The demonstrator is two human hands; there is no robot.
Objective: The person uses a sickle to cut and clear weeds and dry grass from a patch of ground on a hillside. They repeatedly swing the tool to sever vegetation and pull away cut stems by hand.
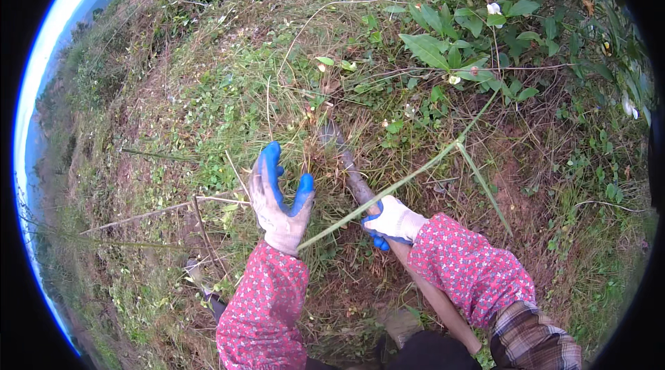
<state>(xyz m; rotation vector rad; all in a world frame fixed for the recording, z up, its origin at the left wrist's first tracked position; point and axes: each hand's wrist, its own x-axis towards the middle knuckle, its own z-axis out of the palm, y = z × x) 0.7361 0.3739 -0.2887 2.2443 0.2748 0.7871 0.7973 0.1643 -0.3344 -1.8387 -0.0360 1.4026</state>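
Observation:
My left hand [278, 209], in a white knit glove with blue coated fingers, is raised over the grass with thumb and fingers spread and nothing between them. In a matching glove, my right hand [395, 220] grips the wooden handle [439, 300] of a long tool. Its dark upper shaft [356, 177] slants away to the upper left. A greyish head [330, 133] sits low in the grass, partly hidden, so its kind is unclear. A long green stalk [405, 180] crosses in front, from beside my left wrist over the shaft towards a leafy shrub.
The leafy shrub [457, 37] with white blossoms stands at the upper right. Dry sticks [200, 222] lie or stand left of my left hand. Bare reddish soil [511, 188] shows at right. A shoe [195, 271] shows at lower left. The slope drops away at far left.

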